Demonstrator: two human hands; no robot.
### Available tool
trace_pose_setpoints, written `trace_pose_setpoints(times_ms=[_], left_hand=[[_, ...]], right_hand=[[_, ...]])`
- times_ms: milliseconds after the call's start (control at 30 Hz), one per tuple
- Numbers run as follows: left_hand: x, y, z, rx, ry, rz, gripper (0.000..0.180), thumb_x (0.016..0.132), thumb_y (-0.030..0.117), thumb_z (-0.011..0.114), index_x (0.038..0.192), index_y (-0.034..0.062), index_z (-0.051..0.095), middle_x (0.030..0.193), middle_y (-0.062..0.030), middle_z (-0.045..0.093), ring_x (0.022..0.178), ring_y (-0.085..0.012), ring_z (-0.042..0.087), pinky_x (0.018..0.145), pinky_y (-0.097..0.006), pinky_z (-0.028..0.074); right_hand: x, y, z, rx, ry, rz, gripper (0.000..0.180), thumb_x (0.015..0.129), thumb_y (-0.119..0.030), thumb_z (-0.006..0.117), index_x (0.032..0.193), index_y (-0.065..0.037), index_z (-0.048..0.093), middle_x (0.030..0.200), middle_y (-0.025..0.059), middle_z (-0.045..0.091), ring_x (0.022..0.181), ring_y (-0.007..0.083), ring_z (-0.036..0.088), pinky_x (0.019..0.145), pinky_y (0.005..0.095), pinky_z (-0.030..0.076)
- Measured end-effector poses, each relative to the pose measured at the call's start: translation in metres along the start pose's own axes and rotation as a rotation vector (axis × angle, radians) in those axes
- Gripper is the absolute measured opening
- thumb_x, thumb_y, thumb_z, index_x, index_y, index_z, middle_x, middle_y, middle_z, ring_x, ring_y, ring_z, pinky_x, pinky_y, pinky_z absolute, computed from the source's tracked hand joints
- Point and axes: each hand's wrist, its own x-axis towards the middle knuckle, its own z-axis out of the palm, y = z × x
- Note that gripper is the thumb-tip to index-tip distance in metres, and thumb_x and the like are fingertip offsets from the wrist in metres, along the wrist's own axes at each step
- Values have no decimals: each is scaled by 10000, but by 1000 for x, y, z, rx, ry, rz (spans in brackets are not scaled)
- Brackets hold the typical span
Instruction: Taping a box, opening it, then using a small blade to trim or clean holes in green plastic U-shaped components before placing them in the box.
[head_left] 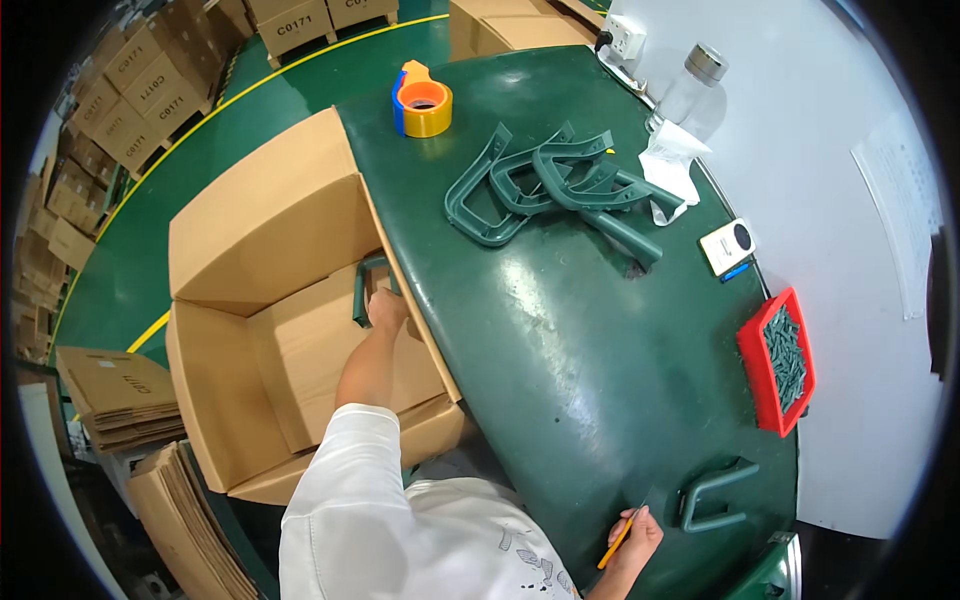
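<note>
My left hand (386, 308) reaches down into an open cardboard box (270, 240) left of the table. Its fingers are closed round a dark green bracket-shaped plastic handle (361, 295) at the box's right wall; part of the handle is hidden behind the hand. Near the table's front edge, my right hand (640, 540) grips a slim craft knife (612, 550) with a yellow-orange body, its thin blade pointing away from me. Just right of that hand, a single green handle (712, 500) lies on the table. Farther back, several more such handles (560, 190) lie in a tangled pile.
The green tabletop (520, 340) also bears an orange-and-blue tape dispenser (424, 105), a red tray (765, 375) of small green pieces, a white plastic bag (672, 165), and a glass bottle (688, 85) by the wall. Flattened cartons (180, 520) and stacked boxes (140, 90) stand at the left.
</note>
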Motion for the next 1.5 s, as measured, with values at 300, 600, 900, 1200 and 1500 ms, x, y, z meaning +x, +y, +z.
trace_pose_setpoints(times_ms=[300, 600, 900, 1200, 1500], left_hand=[[73, -44, 61, -369, -4, 295, 275, 840, 157, 567, 1023, -46, 605, 913, -175, 674, 786, -253, 647, 659, -346, 517], [57, -23, -57, -711, 175, 299, 248, 844, 50, 561, 1078, -30, 589, 827, -88, 653, 678, -142, 594, 535, -276, 460], [-172, 74, -133, -882, -26, 881, 167, 900, 22, 531, 1045, -20, 602, 837, -67, 632, 668, -95, 551, 618, -211, 464], [-445, 83, -68, -1081, -1392, 263, 298, 934, 304, 539, 1054, 31, 531, 777, -100, 629, 628, -161, 568, 554, -254, 443], [-450, 102, -44, -1059, -1078, 583, 153, 934, 170, 531, 859, 44, 487, 550, -45, 461, 477, -127, 456, 429, -246, 369]], right_hand=[[-14, -19, 5, -377, 91, -138, 131, 823, -99, 649, 869, 19, 616, 665, 75, 569, 548, 148, 540, 505, 248, 429], [25, -42, -52, -1204, 580, -516, 370, 729, -140, 729, 1035, 13, 587, 980, 128, 624, 805, 330, 628, 672, 383, 507], [0, -30, -48, -284, 304, -554, 283, 802, -204, 714, 962, 3, 605, 834, 139, 642, 570, 156, 538, 515, 280, 437], [-43, -35, 7, 1002, -324, -208, 323, 890, -225, 627, 1144, -33, 573, 954, 141, 665, 555, 73, 487, 462, 205, 357], [-35, -23, -7, -110, 138, -400, 415, 812, -140, 706, 1147, 58, 562, 891, 169, 638, 737, 172, 616, 677, 258, 498]])
